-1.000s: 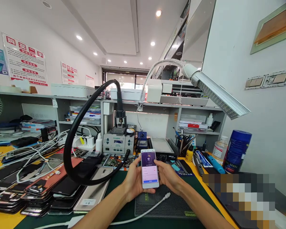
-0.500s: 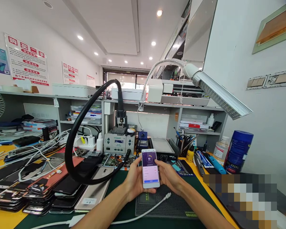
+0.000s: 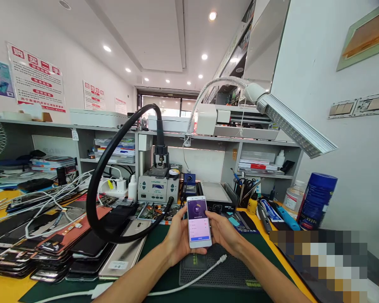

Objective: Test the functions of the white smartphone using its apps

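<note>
A white smartphone (image 3: 199, 223) is held upright above the work mat, its lit screen purple on top and pale pink below. My left hand (image 3: 178, 235) is wrapped round its left side, with fingers reaching under the lower edge. On the other side my right hand (image 3: 222, 231) grips the right edge, the thumb by the screen; most of its fingers are hidden behind the phone. Below the hands lies a dark textured pad (image 3: 214, 273). A white charging cable (image 3: 196, 283) crosses it, its plug end free and apart from the phone.
Stacked phones and screens (image 3: 50, 240) fill the left side under tangled white cables. A thick black hose (image 3: 96, 185) arches from the grey hot-air station (image 3: 158, 189). On the right are a blue can (image 3: 317, 201), a utility knife (image 3: 264, 216) and a lamp (image 3: 298, 126) overhead.
Both hands keep the same hold on the phone, whose top has shifted very slightly left. The whole view has moved by a tiny amount.
</note>
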